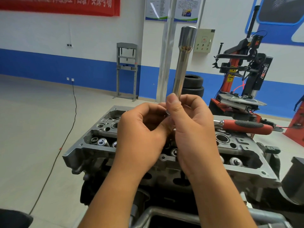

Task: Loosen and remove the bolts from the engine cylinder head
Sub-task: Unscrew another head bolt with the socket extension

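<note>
Above the middle of the cylinder head (243, 145) we hold a long deep socket (181, 63) upright, its wide end pointing up. Our right hand (192, 129) has its fingers and thumb curled round the lower shaft, and the left hand (141, 134) is curled in beside it, fingertips working at something small at the socket's bottom end. It looks like a bolt or washer, but the fingers hide it and we cannot tell which. The red-handled ratchet (246, 126) lies on the far right part of the head, apart from both hands.

As we judge it, the step is freeing a removed bolt from the socket. We should keep the right hand's grip firm and the socket steady while the left draws the piece straight out, not at an angle. Working directly over the open valve gear (102, 142) risks a dropped part falling into a cavity, so moving the hands to the near side first seems wise.
</note>
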